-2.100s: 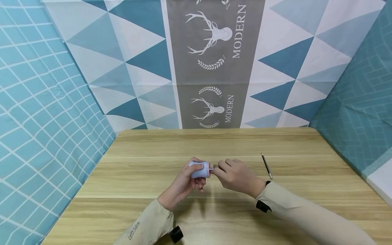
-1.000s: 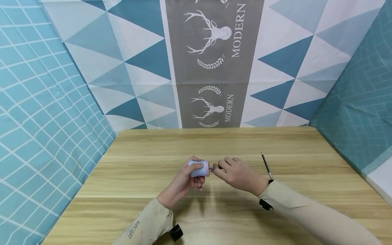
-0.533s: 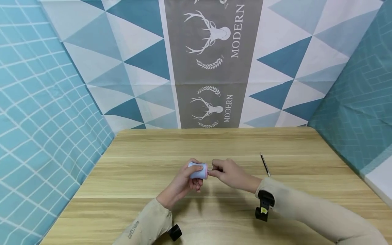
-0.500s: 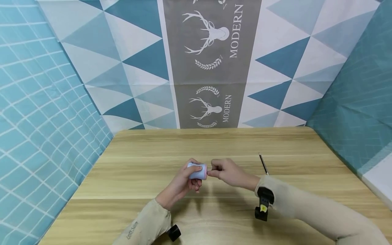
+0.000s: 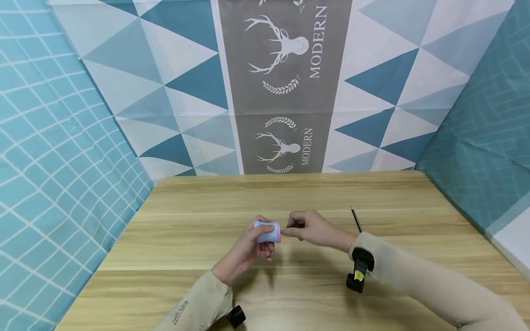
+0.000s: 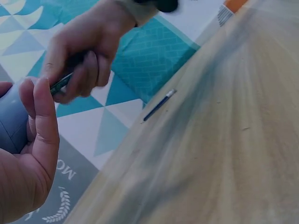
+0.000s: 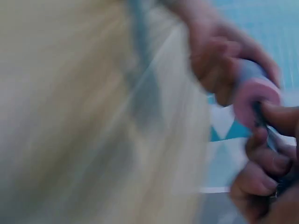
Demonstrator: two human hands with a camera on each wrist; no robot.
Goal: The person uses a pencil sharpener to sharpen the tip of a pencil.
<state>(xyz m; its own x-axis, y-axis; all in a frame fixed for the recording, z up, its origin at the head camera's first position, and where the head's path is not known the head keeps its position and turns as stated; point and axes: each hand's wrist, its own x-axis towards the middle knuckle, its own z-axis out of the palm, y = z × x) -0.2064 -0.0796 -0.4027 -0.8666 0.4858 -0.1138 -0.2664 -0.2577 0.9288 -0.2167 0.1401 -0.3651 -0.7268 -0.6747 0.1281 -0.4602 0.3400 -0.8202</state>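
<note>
My left hand point(image 5: 248, 243) grips a light blue, barrel-shaped pencil sharpener point(image 5: 265, 235) with a pink end, held sideways above the table, thumb along its upper side. The pink end point(image 7: 242, 102) faces my right hand point(image 5: 316, 228) and has a dark hole in its middle. Between thumb and curled fingers the right hand pinches a slim dark pencil point(image 6: 61, 84), its tip in that hole. Most of the pencil is hidden inside the right hand. The right wrist view is blurred.
Another pencil point(image 5: 356, 219), dark with a pale end, lies on the wooden table point(image 5: 186, 220) right of the hands, partly behind the right sleeve. Patterned cloth point(image 5: 290, 101) hangs behind. An orange item point(image 6: 234, 4) shows at the far edge.
My right hand has rolled over at the wrist, bringing its thumb side and the wrist camera into view, and has come up slightly just now. The left hand holds the sharpener almost still.
</note>
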